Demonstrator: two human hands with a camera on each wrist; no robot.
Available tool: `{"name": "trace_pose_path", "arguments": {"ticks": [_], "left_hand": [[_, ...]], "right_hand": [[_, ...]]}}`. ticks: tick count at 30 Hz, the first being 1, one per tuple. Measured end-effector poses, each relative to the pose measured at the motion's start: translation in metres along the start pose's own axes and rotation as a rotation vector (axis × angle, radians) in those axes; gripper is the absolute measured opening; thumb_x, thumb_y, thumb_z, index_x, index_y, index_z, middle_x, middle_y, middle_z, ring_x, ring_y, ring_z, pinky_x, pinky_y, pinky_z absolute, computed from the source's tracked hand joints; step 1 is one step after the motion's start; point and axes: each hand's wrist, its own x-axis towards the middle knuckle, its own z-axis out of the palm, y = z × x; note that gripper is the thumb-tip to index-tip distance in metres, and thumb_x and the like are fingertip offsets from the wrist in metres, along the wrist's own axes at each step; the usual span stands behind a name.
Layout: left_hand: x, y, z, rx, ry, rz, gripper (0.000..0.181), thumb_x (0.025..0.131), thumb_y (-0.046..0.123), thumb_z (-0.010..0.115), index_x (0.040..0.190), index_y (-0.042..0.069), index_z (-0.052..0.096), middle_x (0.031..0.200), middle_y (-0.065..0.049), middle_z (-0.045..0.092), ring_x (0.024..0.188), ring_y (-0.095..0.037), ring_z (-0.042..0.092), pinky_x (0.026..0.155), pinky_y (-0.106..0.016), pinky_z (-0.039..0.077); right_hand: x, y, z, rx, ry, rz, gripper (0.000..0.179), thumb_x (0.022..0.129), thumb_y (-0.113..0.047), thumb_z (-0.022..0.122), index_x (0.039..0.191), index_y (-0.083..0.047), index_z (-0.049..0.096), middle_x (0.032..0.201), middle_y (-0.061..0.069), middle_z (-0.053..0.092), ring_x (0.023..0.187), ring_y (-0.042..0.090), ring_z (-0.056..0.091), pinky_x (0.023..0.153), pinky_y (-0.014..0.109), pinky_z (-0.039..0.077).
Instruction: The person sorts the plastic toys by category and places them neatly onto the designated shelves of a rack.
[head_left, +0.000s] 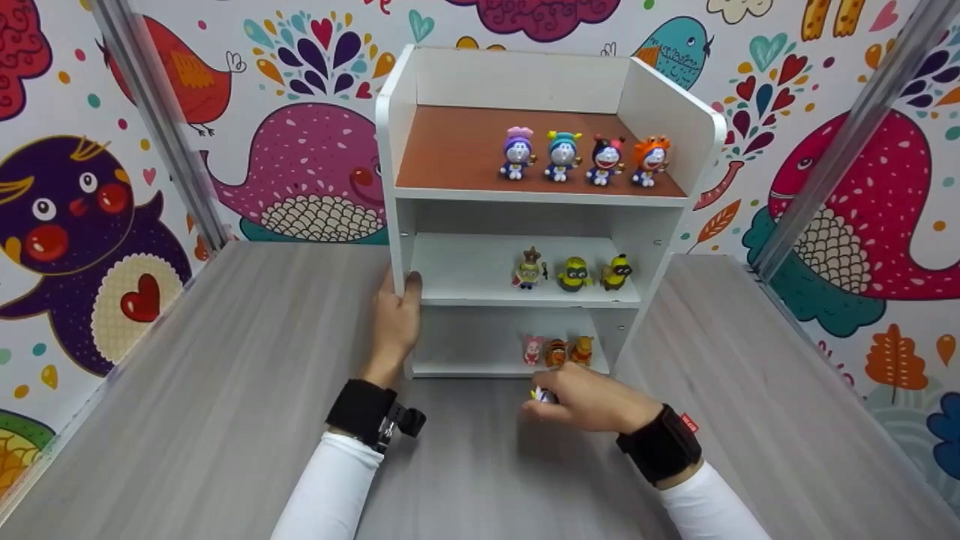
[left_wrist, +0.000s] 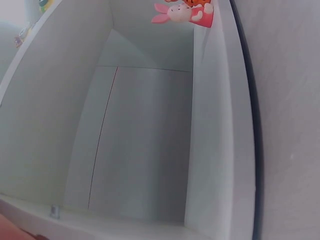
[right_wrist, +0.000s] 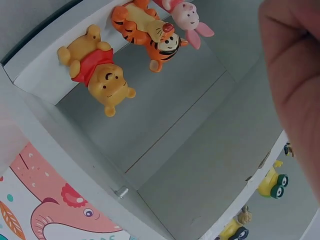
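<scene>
My left hand (head_left: 396, 319) grips the left side panel of a white three-level shelf (head_left: 529, 197), thumb at the panel's front edge. My right hand (head_left: 592, 397) pinches a small figurine (head_left: 545, 395) in front of the bottom level; white and yellow parts show, and the fingers hide the rest. Just behind that hand, on the bottom level, stand a pink piglet figurine (left_wrist: 182, 13), an orange striped tiger figurine (right_wrist: 147, 32) and a yellow bear figurine (right_wrist: 102, 70) in a red shirt. In the right wrist view the held figurine is out of sight.
Three yellow minion figurines (head_left: 574, 274) stand on the right of the middle level. Several blue-and-white cat figurines (head_left: 561, 156) in coloured hats line the brown top level (head_left: 450, 150). The shelf stands on a grey wood-grain table (head_left: 465, 465), before walls with cartoon animals.
</scene>
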Motion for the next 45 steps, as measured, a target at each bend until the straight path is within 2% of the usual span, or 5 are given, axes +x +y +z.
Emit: {"name": "trace_pose_path", "arguments": {"ticks": [10,18,23,32,45], "left_hand": [[0.001,0.0,0.0,0.006,0.001,0.006,0.05,0.102,0.016,0.046,0.15,-0.001,0.043,0.151,-0.023,0.048,0.144,-0.033,0.042,0.119,-0.051,0.033],[0.002,0.001,-0.002,0.015,0.01,-0.006,0.049,0.102,0.017,0.048,0.148,-0.001,0.046,0.149,-0.023,0.05,0.142,-0.033,0.045,0.119,-0.051,0.034],[0.003,0.002,-0.005,0.005,0.016,-0.002,0.05,0.102,0.016,0.047,0.15,0.001,0.044,0.15,-0.022,0.049,0.142,-0.033,0.044,0.118,-0.052,0.034],[-0.002,-0.002,0.0,-0.006,0.016,-0.018,0.045,0.103,0.017,0.05,0.144,-0.002,0.05,0.142,-0.026,0.056,0.136,-0.037,0.051,0.115,-0.055,0.038],[-0.001,0.0,0.001,-0.016,0.018,0.006,0.048,0.102,0.015,0.05,0.148,0.001,0.046,0.146,-0.023,0.053,0.139,-0.036,0.048,0.117,-0.054,0.035]], "right_hand": [[0.001,0.0,0.001,0.071,0.072,-0.078,0.031,0.104,-0.03,0.053,0.083,-0.011,0.064,0.067,-0.011,0.05,0.061,-0.005,0.044,0.06,0.014,0.04],[-0.001,-0.007,-0.003,0.034,0.044,-0.031,0.034,0.084,-0.006,0.06,0.116,-0.011,0.07,0.114,-0.001,0.068,0.092,0.006,0.058,0.079,0.022,0.051],[0.0,-0.015,-0.014,0.075,0.06,-0.105,0.033,0.092,-0.005,0.062,0.124,-0.013,0.067,0.116,-0.001,0.068,0.096,0.005,0.061,0.08,0.023,0.055],[0.004,-0.066,-0.089,0.06,0.344,-0.317,0.03,0.085,-0.002,0.075,0.114,-0.009,0.072,0.101,0.002,0.072,0.081,0.01,0.063,0.068,0.023,0.056],[0.066,-0.125,-0.187,-0.147,0.636,-0.139,0.03,0.087,-0.003,0.072,0.118,-0.005,0.072,0.108,0.009,0.073,0.092,0.015,0.066,0.081,0.021,0.054]]}}
